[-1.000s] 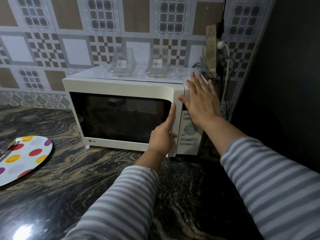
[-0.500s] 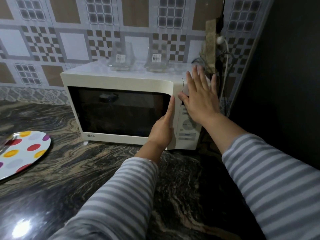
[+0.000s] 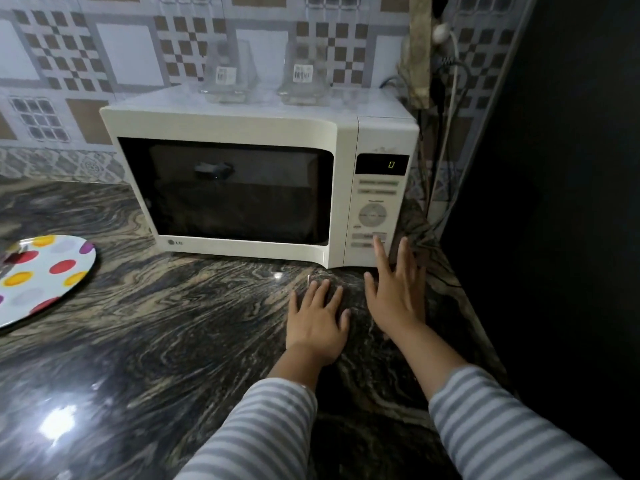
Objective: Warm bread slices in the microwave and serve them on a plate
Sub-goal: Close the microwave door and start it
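"LG" on microwave door [image 3: 242, 188]; display [image 3: 382, 164] seemingly "0"

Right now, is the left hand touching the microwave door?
Apart. The head view shows the left hand spread over the countertop, with a strip of bare counter between its fingertips and the closed microwave door.

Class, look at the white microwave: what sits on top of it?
On the microwave stand two clear containers with barcode labels. Their contents cannot be made out.
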`<action>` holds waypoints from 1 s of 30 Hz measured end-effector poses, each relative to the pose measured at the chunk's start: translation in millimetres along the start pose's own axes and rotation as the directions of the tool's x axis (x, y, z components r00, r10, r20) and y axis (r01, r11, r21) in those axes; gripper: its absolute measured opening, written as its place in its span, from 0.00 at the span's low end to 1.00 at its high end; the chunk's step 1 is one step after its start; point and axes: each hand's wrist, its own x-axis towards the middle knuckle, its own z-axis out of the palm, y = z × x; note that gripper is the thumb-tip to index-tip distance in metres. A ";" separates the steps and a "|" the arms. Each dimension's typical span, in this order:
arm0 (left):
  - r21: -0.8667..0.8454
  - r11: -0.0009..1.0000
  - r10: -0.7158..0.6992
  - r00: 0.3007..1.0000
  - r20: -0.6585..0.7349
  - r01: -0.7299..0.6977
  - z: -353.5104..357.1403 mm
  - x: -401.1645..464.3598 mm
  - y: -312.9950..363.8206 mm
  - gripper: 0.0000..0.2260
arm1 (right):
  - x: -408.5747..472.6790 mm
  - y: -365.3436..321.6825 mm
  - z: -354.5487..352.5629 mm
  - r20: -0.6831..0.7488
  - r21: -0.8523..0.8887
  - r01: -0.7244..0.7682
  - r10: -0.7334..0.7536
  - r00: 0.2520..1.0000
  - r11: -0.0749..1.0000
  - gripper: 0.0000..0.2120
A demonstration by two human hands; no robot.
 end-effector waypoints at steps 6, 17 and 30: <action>-0.011 1.000 -0.017 0.999 -0.034 0.017 3.5 1.5 1.7 0.25 | 7.6 -5.8 -0.2 -0.068 0.005 0.036 -0.035 0.997 0.999 0.35; -0.053 0.998 -0.037 0.996 -0.079 0.033 1.4 -0.4 3.4 0.25 | 8.0 -8.1 1.8 -0.048 -0.053 0.050 -0.053 0.997 0.997 0.35; -0.071 0.997 -0.040 0.995 -0.093 0.034 1.2 -1.0 3.2 0.25 | 6.8 -13.8 -5.1 0.006 -0.079 0.002 -0.002 1.000 0.997 0.36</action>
